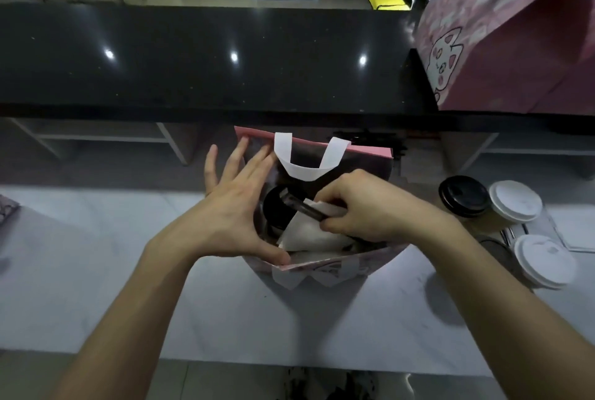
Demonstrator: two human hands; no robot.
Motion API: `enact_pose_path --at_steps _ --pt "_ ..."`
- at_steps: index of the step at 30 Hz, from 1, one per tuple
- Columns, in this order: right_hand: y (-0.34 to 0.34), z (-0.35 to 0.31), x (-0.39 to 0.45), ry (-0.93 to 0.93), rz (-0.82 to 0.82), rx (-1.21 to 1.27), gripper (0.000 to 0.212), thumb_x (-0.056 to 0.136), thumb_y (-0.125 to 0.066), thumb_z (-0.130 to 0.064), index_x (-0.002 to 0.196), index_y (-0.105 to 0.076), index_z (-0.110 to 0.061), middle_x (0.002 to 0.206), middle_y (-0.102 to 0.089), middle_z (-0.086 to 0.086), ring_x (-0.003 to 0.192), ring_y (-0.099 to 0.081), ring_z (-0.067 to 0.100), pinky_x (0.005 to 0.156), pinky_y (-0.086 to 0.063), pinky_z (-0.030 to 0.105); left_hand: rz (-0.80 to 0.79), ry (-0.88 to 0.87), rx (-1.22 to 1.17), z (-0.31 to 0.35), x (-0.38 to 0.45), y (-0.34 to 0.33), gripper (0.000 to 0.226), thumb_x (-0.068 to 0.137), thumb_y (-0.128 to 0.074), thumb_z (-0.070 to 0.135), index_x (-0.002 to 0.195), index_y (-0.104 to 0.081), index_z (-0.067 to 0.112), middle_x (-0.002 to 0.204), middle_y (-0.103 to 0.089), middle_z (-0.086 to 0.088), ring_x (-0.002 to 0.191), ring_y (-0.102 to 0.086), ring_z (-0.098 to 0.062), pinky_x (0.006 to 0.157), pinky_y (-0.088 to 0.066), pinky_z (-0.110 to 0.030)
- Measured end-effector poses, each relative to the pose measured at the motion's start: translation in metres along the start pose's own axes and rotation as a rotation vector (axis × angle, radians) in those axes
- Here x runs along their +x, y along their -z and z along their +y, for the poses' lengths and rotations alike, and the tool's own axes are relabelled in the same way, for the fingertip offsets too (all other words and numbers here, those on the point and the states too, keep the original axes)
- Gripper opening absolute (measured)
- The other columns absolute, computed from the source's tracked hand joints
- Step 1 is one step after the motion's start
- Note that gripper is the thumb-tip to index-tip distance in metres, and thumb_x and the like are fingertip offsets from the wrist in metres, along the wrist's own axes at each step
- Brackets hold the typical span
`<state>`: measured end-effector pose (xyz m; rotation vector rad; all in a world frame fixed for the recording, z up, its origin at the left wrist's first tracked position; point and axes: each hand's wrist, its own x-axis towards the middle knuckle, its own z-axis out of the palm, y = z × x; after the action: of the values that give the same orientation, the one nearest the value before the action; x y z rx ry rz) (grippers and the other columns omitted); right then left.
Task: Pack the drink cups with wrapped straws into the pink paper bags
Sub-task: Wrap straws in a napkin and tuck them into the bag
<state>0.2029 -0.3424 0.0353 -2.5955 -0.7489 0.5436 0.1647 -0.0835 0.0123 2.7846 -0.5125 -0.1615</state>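
An open pink paper bag [370, 151] with white handles stands on the white counter in front of me. Inside it a cup with a black lid [275, 209] and white paper [309, 235] are visible. My left hand [231, 206] rests with spread, straight fingers on the bag's left rim, its thumb on the near edge. My right hand [370, 206] is over the bag's mouth and pinches a dark wrapped straw [304, 206] that points down-left into the bag. The bag's lower inside is hidden.
To the right stand a black-lidded cup [463, 195] and two white-lidded cups [515, 201] [544, 261]. A second pink bag with a cat print [515, 55] sits on the raised black counter [209, 55] at the back right.
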Motion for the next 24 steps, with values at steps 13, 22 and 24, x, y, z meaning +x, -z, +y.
enact_pose_path --at_steps 13,22,24 --pt "-0.02 -0.012 0.0 -0.08 0.071 -0.092 0.007 0.097 -0.077 -0.031 0.103 -0.079 -0.032 0.098 -0.075 -0.011 0.091 -0.07 0.015 0.08 -0.061 0.041 0.066 -0.045 -0.13 -0.015 -0.007 0.008 0.109 0.073 -0.06 0.093 0.163 -0.042 0.035 0.179 -0.026 0.008 0.169 0.006 -0.012 0.134 0.015 -0.051" --pt "-0.024 0.041 -0.065 0.075 0.829 0.643 0.058 0.078 -0.091 -0.052 0.128 -0.073 -0.028 0.131 -0.072 -0.004 0.122 -0.071 0.017 0.107 -0.058 0.038 0.302 -0.043 -0.516 -0.051 -0.018 0.007 0.117 0.054 -0.091 0.084 0.155 -0.044 0.046 0.158 -0.043 0.017 0.147 -0.045 -0.007 0.122 -0.042 -0.035" --pt "-0.033 0.066 -0.074 0.058 0.663 0.759 0.1 0.064 -0.099 -0.059 0.15 -0.055 -0.037 0.161 -0.05 -0.01 0.149 -0.051 0.012 0.122 -0.044 0.04 0.109 -0.016 -0.622 -0.061 -0.017 0.003 0.146 0.047 -0.098 0.078 0.166 -0.016 0.055 0.175 -0.019 0.021 0.161 -0.028 -0.011 0.13 -0.033 -0.041"
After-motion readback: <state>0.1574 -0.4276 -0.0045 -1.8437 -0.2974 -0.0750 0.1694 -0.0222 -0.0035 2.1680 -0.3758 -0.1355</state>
